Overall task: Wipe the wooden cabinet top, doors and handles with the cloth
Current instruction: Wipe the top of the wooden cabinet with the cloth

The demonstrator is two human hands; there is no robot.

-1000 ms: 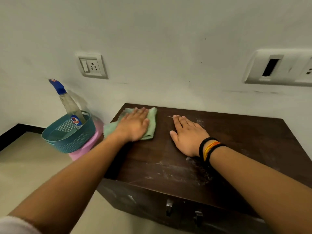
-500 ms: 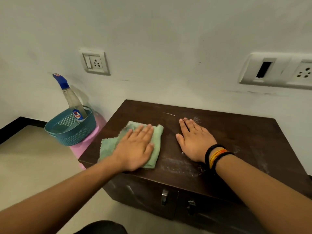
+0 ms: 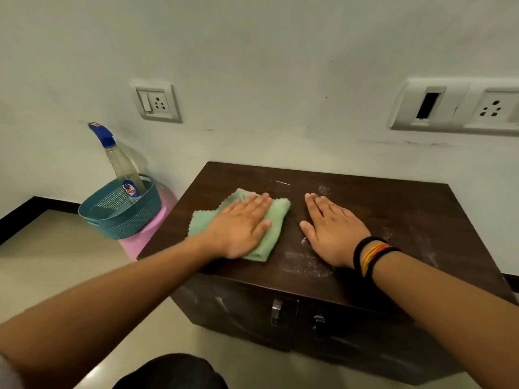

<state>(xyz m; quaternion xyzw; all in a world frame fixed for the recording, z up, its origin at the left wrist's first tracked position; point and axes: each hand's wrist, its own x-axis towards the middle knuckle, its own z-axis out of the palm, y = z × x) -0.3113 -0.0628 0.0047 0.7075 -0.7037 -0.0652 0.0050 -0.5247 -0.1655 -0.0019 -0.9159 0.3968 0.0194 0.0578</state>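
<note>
Green folded cloth (image 3: 269, 224) on dark wooden cabinet top (image 3: 365, 203), under flat left hand (image 3: 241, 227) | right hand (image 3: 332, 230) flat, fingers straight, just beside | doors' lower edge cut off.

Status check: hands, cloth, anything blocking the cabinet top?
Left hand flat on cloth, pressing it to cabinet top. Right hand flat on bare wood. Dust near front edge. Nothing blocking.

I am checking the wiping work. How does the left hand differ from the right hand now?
The left hand presses flat on the green cloth; the right hand lies on the bare cabinet top. Only the right wrist wears bands. Both hands are open, fingers straight.
</note>
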